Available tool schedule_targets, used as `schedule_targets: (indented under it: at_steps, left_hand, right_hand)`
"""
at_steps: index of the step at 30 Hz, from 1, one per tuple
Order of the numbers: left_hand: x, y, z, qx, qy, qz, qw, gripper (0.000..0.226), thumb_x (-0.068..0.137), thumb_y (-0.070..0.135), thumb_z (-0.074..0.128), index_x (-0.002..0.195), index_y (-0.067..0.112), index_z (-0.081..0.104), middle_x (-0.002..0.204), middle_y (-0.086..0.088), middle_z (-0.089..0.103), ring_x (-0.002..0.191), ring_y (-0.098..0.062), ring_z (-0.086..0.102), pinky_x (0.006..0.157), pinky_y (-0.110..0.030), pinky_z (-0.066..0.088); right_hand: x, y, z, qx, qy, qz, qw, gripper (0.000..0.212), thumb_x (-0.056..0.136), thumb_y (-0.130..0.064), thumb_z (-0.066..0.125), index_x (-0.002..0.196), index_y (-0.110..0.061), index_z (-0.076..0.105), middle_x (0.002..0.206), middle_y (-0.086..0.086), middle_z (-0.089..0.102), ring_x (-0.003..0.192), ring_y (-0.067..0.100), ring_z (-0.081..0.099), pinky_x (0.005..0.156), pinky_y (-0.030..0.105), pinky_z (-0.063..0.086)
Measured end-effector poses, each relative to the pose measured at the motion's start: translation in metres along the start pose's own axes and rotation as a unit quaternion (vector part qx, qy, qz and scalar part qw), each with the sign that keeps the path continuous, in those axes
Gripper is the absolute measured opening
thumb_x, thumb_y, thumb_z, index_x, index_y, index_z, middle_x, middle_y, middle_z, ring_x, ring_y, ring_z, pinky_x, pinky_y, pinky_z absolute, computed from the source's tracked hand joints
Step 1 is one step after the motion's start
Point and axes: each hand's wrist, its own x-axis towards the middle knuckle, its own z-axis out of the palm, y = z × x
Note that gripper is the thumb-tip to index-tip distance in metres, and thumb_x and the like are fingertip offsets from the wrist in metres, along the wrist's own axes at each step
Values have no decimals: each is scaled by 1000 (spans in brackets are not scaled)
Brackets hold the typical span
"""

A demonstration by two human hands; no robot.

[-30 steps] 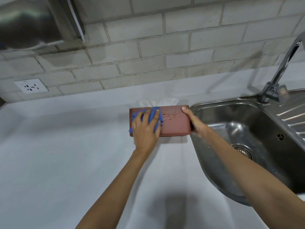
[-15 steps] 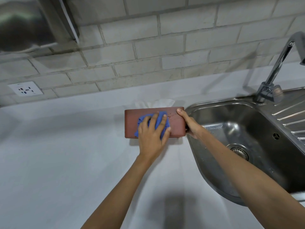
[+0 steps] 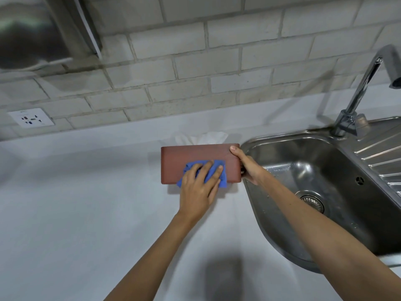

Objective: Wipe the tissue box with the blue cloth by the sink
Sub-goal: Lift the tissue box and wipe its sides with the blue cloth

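A reddish-brown tissue box (image 3: 184,157) stands on the white counter just left of the sink, with white tissue (image 3: 204,137) sticking up behind its top edge. My left hand (image 3: 198,187) presses a crumpled blue cloth (image 3: 222,177) flat against the lower middle of the box's near face. My right hand (image 3: 247,168) grips the box's right end, thumb on the top corner, fingers hidden behind the end.
A steel sink (image 3: 314,179) with drain and ribbed drainboard lies to the right, its chrome tap (image 3: 360,92) at the back. A brick wall rises behind the counter (image 3: 76,203), with a wall socket (image 3: 31,120) at left and a metal dispenser (image 3: 39,31) above it.
My left hand slid the blue cloth from the box's left end to the right and down along the near face. The wet marks on the box's right part are gone. My right hand kept its hold.
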Motion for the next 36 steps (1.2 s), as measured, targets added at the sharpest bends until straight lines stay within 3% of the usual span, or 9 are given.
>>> schedule_targets:
  at_steps: [5,9,13,17,20,24,26,31,36]
  left_hand:
    - [21,-15,-1,18,21,-143,989,33,85,25,52,110,15,73,108,-9,71,98,-23,44,76,-38,50]
    - [41,1,7,13,16,-147,989,35,84,26,50,110,16,73,111,-6,71,101,-22,42,76,-39,50]
    - [38,-1,10,10,22,-143,989,35,84,26,50,111,17,72,112,-6,71,103,-23,43,78,-41,49]
    - [43,4,11,0,12,-163,987,36,83,26,49,110,16,72,113,-6,71,104,-23,43,80,-41,49]
    - [46,24,13,-14,-5,-167,986,37,83,27,49,111,18,72,114,-5,70,104,-22,43,81,-39,48]
    - [22,42,13,-25,-20,-84,996,35,85,27,52,113,20,71,114,-6,70,104,-23,46,84,-33,39]
    - [7,29,8,-8,-8,-62,998,34,85,26,54,113,20,71,113,-7,70,102,-23,47,82,-34,40]
    - [38,23,10,5,15,-211,977,37,83,29,49,108,18,73,109,-7,71,100,-23,41,76,-39,49]
    - [14,41,13,4,1,-60,998,33,85,27,56,115,20,69,113,-8,70,101,-24,47,82,-34,39]
  right_hand:
    - [-2,-2,1,-8,-1,8,1000,87,61,-68,62,123,-8,57,100,6,65,85,18,62,66,30,49]
    - [-7,-3,0,14,-24,14,1000,63,75,-66,56,116,-18,58,107,6,64,97,21,62,76,34,53]
    - [-10,-8,-1,15,-53,33,998,98,51,-78,55,132,-22,49,123,10,57,112,24,56,77,36,53]
    - [-8,-9,-4,26,-58,37,997,84,68,-75,53,131,-19,50,116,8,58,104,21,58,77,35,54]
    - [-3,-6,-4,22,-55,35,998,92,55,-78,63,125,-19,57,113,8,63,106,22,61,82,38,54]
    - [-4,-6,-4,13,-57,33,998,60,70,-73,54,91,-18,66,72,-1,69,76,17,63,65,29,53]
    - [-4,-5,-3,18,-35,26,999,55,70,-71,54,92,-22,64,84,1,66,80,18,62,69,31,52]
    - [-4,-4,3,26,-24,15,999,49,81,-63,51,107,-24,60,95,2,65,89,18,61,76,34,51]
    - [-3,-5,-3,13,-40,20,999,54,69,-70,58,88,-20,64,67,-4,65,64,13,63,59,27,50]
